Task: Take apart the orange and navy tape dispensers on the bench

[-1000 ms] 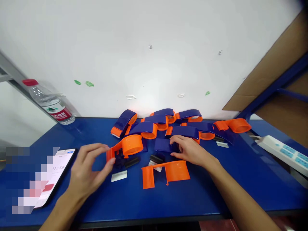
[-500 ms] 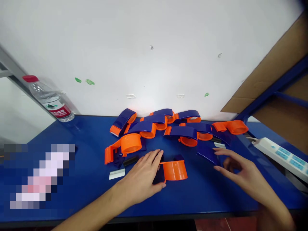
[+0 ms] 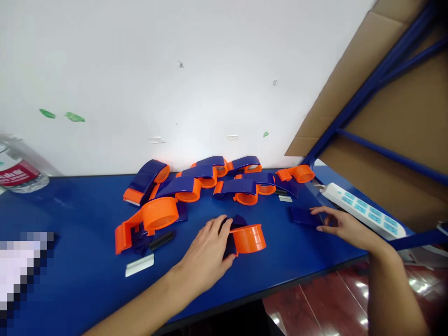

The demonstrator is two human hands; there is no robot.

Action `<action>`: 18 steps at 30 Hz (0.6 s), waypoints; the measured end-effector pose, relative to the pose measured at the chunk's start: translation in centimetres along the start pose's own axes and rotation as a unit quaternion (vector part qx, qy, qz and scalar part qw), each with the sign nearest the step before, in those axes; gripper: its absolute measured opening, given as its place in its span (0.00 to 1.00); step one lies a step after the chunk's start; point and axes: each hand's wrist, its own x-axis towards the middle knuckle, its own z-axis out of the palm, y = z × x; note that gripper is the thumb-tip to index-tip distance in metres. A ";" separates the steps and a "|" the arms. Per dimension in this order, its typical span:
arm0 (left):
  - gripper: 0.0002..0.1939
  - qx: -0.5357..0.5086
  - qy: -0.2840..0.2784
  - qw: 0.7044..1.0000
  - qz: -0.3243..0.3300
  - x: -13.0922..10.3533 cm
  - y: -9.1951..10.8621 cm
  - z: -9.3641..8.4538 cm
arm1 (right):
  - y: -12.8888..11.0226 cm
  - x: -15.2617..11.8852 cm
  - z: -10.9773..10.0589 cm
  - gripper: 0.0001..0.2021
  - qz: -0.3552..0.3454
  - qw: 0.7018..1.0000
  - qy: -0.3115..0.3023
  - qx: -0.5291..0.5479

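An orange tape dispenser frame (image 3: 250, 239) lies on a blue table (image 3: 87, 210), its ring exposed and its other end hidden beneath a person's left hand (image 3: 206, 256). The left fingers are bent and slightly spread over it; whether they grip or merely rest cannot be told. At right, the thumb and fingertips of the right hand (image 3: 338, 226) pinch one end of a dark blue cover (image 3: 304, 216), low over the tabletop or touching it.

The hold on the cover looks light and confined to one end, so its smooth shell could slip or swivel if pulled sideways. The left palm blocks the view of what lies under it, and pressing down there might skew the frame or bend its thin arm. To the left, a loose black roller (image 3: 162, 240) could roll if a sleeve or wrist brushed it, while a pale toothed strip (image 3: 140, 265) beside it might nick a careless finger. Behind, assembled dispensers (image 3: 240, 187) crowd together, and a bump could shove several at once. The right forearm passes close to a white power strip (image 3: 364, 210), which an elbow might knock.
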 end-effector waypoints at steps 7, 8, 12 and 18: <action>0.38 -0.021 0.029 0.999 0.038 3.0 1.7 1.5 | -1.5 0.7 0.0 0.24 -0.023 0.998 0.029 -0.044; 0.40 -0.028 0.034 0.998 0.042 3.3 1.9 1.7 | -2.9 0.4 0.1 0.25 -0.033 0.997 0.045 -0.049; 0.51 -0.074 0.056 0.994 0.054 3.9 1.9 2.3 | -11.7 -0.9 0.9 0.25 -0.168 0.983 0.049 -0.057; 0.58 -0.107 0.064 0.992 0.032 1.6 -0.4 0.5 | -22.8 0.5 5.6 0.31 -0.310 0.922 -0.093 -0.212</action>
